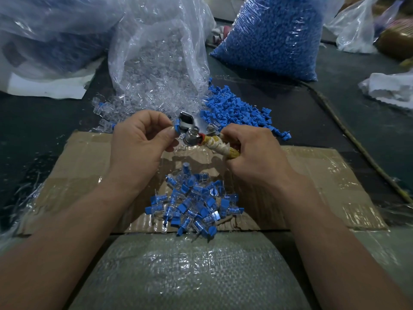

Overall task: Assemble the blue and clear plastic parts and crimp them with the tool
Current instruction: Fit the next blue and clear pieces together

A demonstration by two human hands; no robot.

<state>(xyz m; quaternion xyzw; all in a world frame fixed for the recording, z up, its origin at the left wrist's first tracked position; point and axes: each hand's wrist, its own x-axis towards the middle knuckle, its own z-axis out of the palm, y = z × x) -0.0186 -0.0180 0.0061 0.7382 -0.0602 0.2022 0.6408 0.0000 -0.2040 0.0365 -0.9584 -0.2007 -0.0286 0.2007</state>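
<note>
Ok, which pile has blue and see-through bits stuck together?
The near pile on the cardboard. The clear pile and the blue pile behind it are each one kind.

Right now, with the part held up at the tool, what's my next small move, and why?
Probably squeeze the wrapped handle to crimp. The left hand pinches a blue and clear part against the metal head of the crimping tool, and the right hand grips that handle. I cannot tell if the part is fully seated.
</note>
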